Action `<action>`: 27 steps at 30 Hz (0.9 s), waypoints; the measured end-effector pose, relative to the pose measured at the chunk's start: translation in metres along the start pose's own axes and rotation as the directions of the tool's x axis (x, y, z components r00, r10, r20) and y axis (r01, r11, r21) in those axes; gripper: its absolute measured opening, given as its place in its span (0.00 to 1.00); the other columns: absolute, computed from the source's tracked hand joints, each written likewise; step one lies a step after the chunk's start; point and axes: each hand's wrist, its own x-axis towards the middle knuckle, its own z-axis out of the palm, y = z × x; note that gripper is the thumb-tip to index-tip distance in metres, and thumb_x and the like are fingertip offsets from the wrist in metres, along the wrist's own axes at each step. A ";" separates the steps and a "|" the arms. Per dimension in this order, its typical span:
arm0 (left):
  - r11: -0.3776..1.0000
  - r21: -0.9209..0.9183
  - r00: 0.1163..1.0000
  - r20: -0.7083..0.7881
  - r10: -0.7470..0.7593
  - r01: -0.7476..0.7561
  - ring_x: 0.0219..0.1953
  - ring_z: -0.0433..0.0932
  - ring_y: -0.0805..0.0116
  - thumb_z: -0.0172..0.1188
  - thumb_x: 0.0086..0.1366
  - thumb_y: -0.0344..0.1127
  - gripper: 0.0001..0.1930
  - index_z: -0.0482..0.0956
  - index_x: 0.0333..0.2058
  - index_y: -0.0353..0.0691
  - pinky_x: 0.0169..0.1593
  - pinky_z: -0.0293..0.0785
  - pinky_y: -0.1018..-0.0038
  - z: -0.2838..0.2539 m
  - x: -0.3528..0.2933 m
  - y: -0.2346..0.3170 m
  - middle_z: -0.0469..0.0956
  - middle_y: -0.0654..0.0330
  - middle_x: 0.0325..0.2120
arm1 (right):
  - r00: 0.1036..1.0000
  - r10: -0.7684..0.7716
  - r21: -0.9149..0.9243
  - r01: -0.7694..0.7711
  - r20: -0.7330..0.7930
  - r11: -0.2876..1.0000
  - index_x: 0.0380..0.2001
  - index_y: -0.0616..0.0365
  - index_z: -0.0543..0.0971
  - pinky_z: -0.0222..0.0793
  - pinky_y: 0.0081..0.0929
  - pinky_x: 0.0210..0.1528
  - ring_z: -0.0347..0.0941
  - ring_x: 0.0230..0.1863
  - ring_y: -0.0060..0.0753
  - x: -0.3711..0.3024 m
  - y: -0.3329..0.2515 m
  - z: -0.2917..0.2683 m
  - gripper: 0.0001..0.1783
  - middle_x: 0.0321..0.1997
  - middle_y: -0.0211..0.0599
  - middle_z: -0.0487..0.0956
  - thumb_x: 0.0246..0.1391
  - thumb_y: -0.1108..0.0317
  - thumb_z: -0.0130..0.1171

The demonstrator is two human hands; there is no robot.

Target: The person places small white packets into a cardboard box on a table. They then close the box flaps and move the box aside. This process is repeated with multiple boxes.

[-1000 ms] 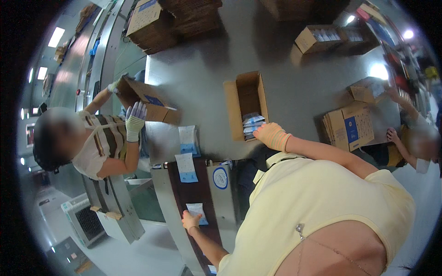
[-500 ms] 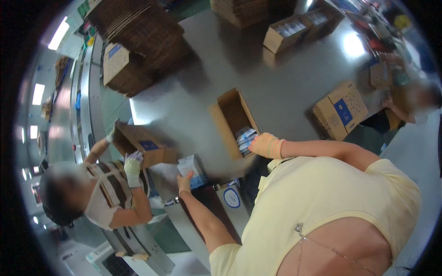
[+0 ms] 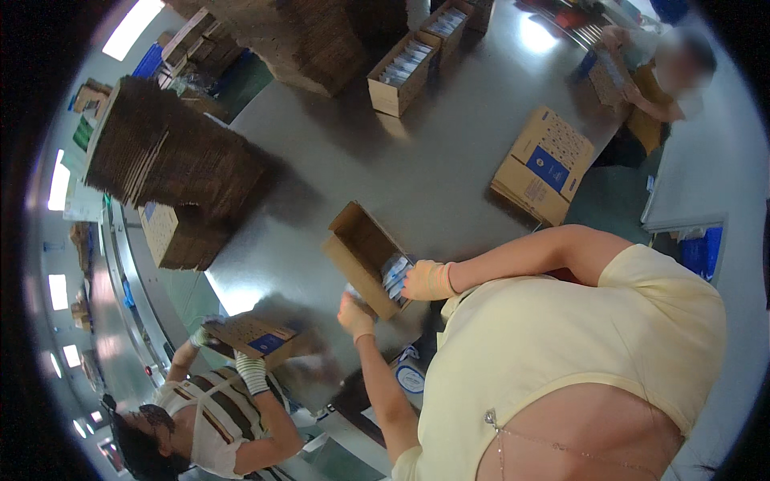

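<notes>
An open brown cardboard carton (image 3: 346, 267) stands in front of me on the metal table. Several blue-and-white packets (image 3: 394, 273) sit inside its near end. My right hand (image 3: 427, 280), in a pale orange work glove, reaches over the near right wall with its fingers closed on those packets. Just outside the carton's left wall is my left hand (image 3: 354, 316), gloved too. Its fingers are closed around a small stack of packets, of which only a whitish edge (image 3: 350, 289) shows; the rest is hidden by hand and carton.
Flattened cartons (image 3: 547, 164) lie stacked to the right. Filled cartons (image 3: 399, 76) stand farther back. Tall piles of folded cardboard (image 3: 172, 152) rise at the left. One co-worker (image 3: 216, 421) at near left handles a carton (image 3: 255, 335); another (image 3: 678, 72) works at far right.
My left hand has brought its packets from the table's near edge to the carton's left side. My right hand stays at the packets inside. The whole view has shifted.
</notes>
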 end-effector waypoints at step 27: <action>0.901 0.116 0.885 -0.169 0.434 -0.419 0.50 0.73 0.49 0.53 0.61 0.35 0.14 0.71 0.44 0.34 0.52 0.68 0.60 -0.037 0.013 0.142 0.73 0.47 0.46 | 0.998 0.044 0.085 -0.048 0.049 0.995 0.37 0.52 0.78 0.74 0.40 0.28 0.80 0.33 0.43 0.012 -0.002 0.004 0.12 0.32 0.37 0.81 0.46 0.67 0.57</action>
